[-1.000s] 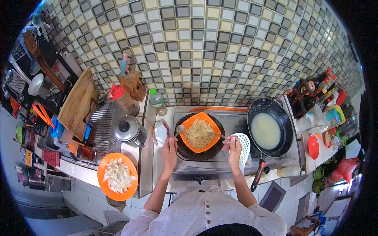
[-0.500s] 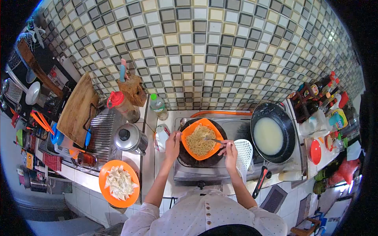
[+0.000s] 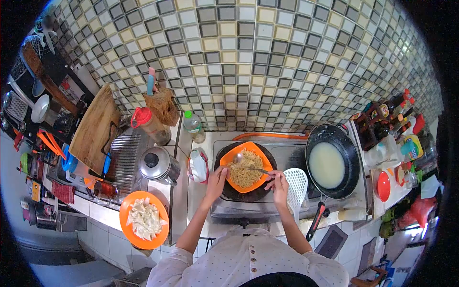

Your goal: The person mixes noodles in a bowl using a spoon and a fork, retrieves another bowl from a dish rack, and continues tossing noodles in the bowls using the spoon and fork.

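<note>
Carefully now: at risk of slips and spills

Gripping a shiny metal spoon (image 3: 238, 157) with the left hand (image 3: 217, 181) and a metal fork (image 3: 261, 171) with the right hand (image 3: 279, 182), held apart at opposite sides of a square, plastic-looking orange bowl (image 3: 256, 149) set on a round black base (image 3: 260, 190) over the grey metal stove (image 3: 229, 208). Could drag pale, tangled noodles (image 3: 245, 176) over the side by lifting the fork too fast. Could also turn or tilt the bowl by pressing the spoon hard off-centre, without any bracing palm. Might bump the white perforated turner (image 3: 296, 185) beside the right forearm (image 3: 289, 226) by swinging outward. Might then jolt the red-and-black handle (image 3: 316, 219) of the round black frying pan (image 3: 352, 176), slopping cloudy, pale liquid (image 3: 326, 165).
</note>
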`<state>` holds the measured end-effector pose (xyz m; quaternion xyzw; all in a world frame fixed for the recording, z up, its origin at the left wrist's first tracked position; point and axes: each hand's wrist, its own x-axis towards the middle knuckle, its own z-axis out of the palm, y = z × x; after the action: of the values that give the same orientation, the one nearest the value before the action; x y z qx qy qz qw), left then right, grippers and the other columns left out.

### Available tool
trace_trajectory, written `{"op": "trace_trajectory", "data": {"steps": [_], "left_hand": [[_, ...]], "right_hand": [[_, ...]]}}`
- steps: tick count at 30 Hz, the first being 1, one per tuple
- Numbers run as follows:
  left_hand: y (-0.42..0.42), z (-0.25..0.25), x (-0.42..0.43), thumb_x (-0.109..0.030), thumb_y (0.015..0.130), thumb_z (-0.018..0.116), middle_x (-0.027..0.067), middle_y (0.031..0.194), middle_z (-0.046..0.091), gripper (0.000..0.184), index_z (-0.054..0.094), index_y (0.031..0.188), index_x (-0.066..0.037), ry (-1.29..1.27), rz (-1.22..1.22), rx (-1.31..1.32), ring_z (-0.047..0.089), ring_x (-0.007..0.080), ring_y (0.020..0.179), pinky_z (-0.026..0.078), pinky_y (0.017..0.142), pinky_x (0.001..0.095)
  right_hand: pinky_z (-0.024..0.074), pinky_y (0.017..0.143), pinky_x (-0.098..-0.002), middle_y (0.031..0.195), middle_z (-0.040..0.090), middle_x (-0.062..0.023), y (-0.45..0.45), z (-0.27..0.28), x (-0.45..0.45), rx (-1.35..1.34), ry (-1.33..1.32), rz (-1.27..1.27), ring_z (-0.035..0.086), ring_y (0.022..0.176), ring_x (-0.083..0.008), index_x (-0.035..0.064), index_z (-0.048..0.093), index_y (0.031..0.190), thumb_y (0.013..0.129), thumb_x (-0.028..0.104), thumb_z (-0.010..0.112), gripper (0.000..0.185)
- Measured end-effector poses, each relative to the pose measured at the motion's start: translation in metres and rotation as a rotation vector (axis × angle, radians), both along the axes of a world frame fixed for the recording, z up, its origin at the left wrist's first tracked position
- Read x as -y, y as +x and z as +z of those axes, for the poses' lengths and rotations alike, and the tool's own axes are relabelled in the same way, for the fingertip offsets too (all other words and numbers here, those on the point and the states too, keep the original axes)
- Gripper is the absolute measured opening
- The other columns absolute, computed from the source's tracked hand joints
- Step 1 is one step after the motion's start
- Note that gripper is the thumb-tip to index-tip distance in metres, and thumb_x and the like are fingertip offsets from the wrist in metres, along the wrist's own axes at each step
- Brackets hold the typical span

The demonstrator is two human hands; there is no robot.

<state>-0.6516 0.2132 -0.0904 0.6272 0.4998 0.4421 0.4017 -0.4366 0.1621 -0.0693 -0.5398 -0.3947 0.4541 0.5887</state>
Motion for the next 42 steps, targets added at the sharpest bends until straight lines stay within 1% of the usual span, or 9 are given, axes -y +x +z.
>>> {"op": "trace_trajectory", "data": {"steps": [3, 9, 12, 14, 20, 27, 30, 36, 42], "left_hand": [[0.002, 0.005, 0.013, -0.024, 0.092, 0.037, 0.0065, 0.06, 0.048, 0.031, 0.053, 0.084, 0.001, -0.001, -0.02, 0.053, 0.047, 0.0129, 0.057, 0.038, 0.055, 0.0255], [0.002, 0.019, 0.029, -0.025, 0.092, 0.035, 0.0045, 0.055, 0.046, 0.034, 0.054, 0.082, 0.001, 0.004, 0.064, 0.034, 0.045, 0.0102, 0.053, 0.036, 0.051, 0.0258], [0.002, 0.013, 0.033, -0.026, 0.093, 0.034, 0.0021, 0.057, 0.046, 0.034, 0.054, 0.08, -0.001, -0.043, 0.136, 0.129, 0.043, 0.0087, 0.052, 0.034, 0.049, 0.0235], [0.004, 0.009, 0.034, -0.027, 0.093, 0.034, -0.0002, 0.06, 0.047, 0.033, 0.052, 0.08, -0.002, -0.068, 0.174, 0.37, 0.039, 0.0069, 0.052, 0.031, 0.048, 0.0212], [0.009, 0.021, 0.045, -0.027, 0.093, 0.034, -0.0003, 0.062, 0.05, 0.032, 0.052, 0.081, -0.004, -0.151, 0.188, 0.395, 0.039, 0.0039, 0.052, 0.031, 0.048, 0.0185], [0.012, 0.011, 0.055, -0.033, 0.092, 0.034, 0.0011, 0.067, 0.054, 0.033, 0.052, 0.085, -0.006, -0.26, 0.117, 0.431, 0.044, 0.0062, 0.056, 0.034, 0.052, 0.0199], [0.018, 0.017, 0.06, -0.03, 0.093, 0.034, 0.0003, 0.064, 0.053, 0.03, 0.05, 0.082, -0.007, -0.276, 0.136, 0.502, 0.04, 0.0032, 0.052, 0.031, 0.048, 0.0165], [0.021, 0.026, 0.067, -0.034, 0.093, 0.033, 0.0007, 0.066, 0.054, 0.032, 0.05, 0.085, -0.008, -0.279, 0.128, 0.542, 0.042, 0.0042, 0.055, 0.033, 0.052, 0.0183], [0.022, 0.035, 0.081, -0.037, 0.092, 0.033, 0.0023, 0.07, 0.053, 0.032, 0.049, 0.088, -0.009, -0.301, 0.053, 0.608, 0.045, 0.0082, 0.062, 0.035, 0.06, 0.022]], "right_hand": [[0.0324, 0.048, -0.0166, 0.075, 0.054, -0.0029, 0.001, 0.002, 0.003, -0.076, 0.029, -0.004, 0.049, 0.053, -0.0056, 0.0041, 0.052, 0.096, 0.093, 0.031, 0.035, 0.032], [0.0342, 0.051, -0.0181, 0.074, 0.054, -0.0034, 0.004, 0.019, 0.014, -0.048, 0.038, -0.039, 0.05, 0.052, -0.0069, 0.0034, 0.051, 0.096, 0.093, 0.028, 0.033, 0.03], [0.0339, 0.051, -0.0186, 0.073, 0.055, -0.0035, 0.005, 0.027, 0.019, -0.025, 0.084, -0.052, 0.05, 0.052, -0.0072, 0.0035, 0.051, 0.095, 0.093, 0.027, 0.032, 0.031], [0.0338, 0.052, -0.019, 0.073, 0.055, -0.0038, 0.005, 0.033, 0.022, -0.015, 0.102, -0.048, 0.05, 0.052, -0.0075, 0.0033, 0.051, 0.095, 0.093, 0.028, 0.032, 0.032], [0.0341, 0.053, -0.0204, 0.072, 0.055, -0.0048, 0.007, 0.054, 0.033, -0.032, 0.18, -0.029, 0.051, 0.053, -0.0097, 0.002, 0.051, 0.094, 0.093, 0.031, 0.031, 0.035], [0.0349, 0.054, -0.0219, 0.073, 0.056, -0.0063, 0.01, 0.068, 0.047, -0.083, 0.238, -0.058, 0.052, 0.053, -0.0108, 0.002, 0.05, 0.093, 0.093, 0.032, 0.03, 0.036], [0.0349, 0.055, -0.0218, 0.073, 0.057, -0.0066, 0.012, 0.07, 0.052, -0.091, 0.225, -0.071, 0.052, 0.054, -0.0108, 0.0023, 0.05, 0.092, 0.093, 0.031, 0.03, 0.035], [0.0348, 0.055, -0.0223, 0.075, 0.057, -0.0071, 0.012, 0.063, 0.056, -0.077, 0.172, -0.055, 0.052, 0.054, -0.0106, 0.0034, 0.05, 0.095, 0.092, 0.033, 0.031, 0.035], [0.0343, 0.057, -0.0223, 0.076, 0.057, -0.007, 0.01, 0.055, 0.068, -0.112, 0.14, -0.058, 0.052, 0.055, -0.0102, 0.0034, 0.05, 0.096, 0.092, 0.034, 0.03, 0.036]]}}
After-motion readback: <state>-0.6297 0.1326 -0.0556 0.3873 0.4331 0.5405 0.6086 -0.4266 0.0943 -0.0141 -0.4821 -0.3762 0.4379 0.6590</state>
